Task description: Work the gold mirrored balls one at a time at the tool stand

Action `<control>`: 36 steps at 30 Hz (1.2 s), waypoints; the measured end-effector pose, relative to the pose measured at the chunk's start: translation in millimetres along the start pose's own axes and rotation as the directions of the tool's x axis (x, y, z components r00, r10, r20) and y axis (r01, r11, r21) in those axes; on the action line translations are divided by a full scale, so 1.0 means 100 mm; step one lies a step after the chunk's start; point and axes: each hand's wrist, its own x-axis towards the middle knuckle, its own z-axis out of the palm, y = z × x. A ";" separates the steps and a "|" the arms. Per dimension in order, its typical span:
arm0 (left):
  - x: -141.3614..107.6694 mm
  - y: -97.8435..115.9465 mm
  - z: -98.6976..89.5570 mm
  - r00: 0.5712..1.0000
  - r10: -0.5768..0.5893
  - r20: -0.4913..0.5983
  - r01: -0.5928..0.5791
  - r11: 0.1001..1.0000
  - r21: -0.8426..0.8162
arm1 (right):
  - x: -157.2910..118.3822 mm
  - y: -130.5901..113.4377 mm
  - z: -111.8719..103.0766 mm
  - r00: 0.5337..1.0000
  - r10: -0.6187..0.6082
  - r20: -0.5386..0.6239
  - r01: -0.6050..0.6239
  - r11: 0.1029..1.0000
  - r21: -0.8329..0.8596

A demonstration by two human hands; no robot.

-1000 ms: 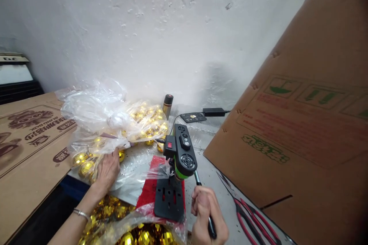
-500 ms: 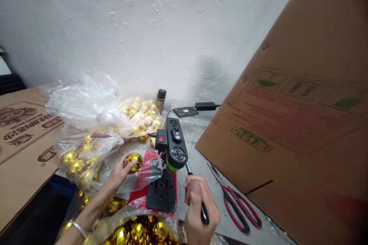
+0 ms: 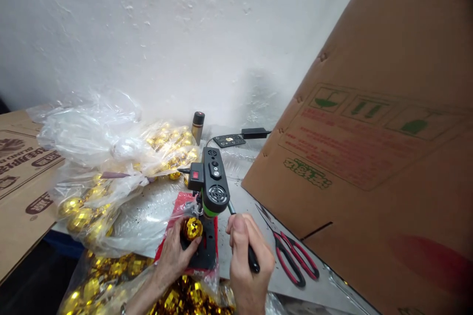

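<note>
Between the thumb and fingers of my left hand is a gold mirrored ball, just above the black slotted base plate of a small press machine. The machine's head, black with round vents and a green band underneath, overhangs the plate close to the ball. My right hand is wrapped round the black-gripped lever on the machine's right side. Under the base lies a red sheet, partly covered by clear plastic.
Large scissors with red and black handles lie right of the lever. A tall cardboard box leans over the right side. Plastic bags of gold balls fill the left and front. A dark-capped bottle stands behind.
My left hand has carried the gold ball rightward and down, from beside the machine to over its base plate. My right hand stays on the lever. The whole view has shifted slightly.
</note>
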 end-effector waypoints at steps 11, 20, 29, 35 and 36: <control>0.01 0.03 -0.02 0.982 0.154 0.110 -0.155 0.988 0.008 | -0.08 0.03 0.00 1.000 0.023 -0.004 -0.023 1.000 0.017; -0.12 -0.03 -0.03 0.964 0.238 0.123 -0.241 0.970 0.015 | -0.10 0.02 0.01 1.000 0.018 -0.021 -0.018 1.000 0.009; 0.05 0.09 -0.04 0.966 0.165 0.198 -0.167 0.986 -0.007 | -0.12 0.06 0.00 1.000 0.017 -0.013 -0.017 1.000 0.001; 0.08 0.07 0.01 0.977 0.118 0.179 -0.116 0.993 -0.020 | -0.17 0.09 -0.03 0.999 0.034 0.016 -0.034 0.999 -0.005; 0.08 0.07 0.01 0.979 0.105 0.175 -0.102 0.994 -0.030 | -0.18 0.10 -0.03 0.999 0.035 0.017 -0.035 0.999 -0.005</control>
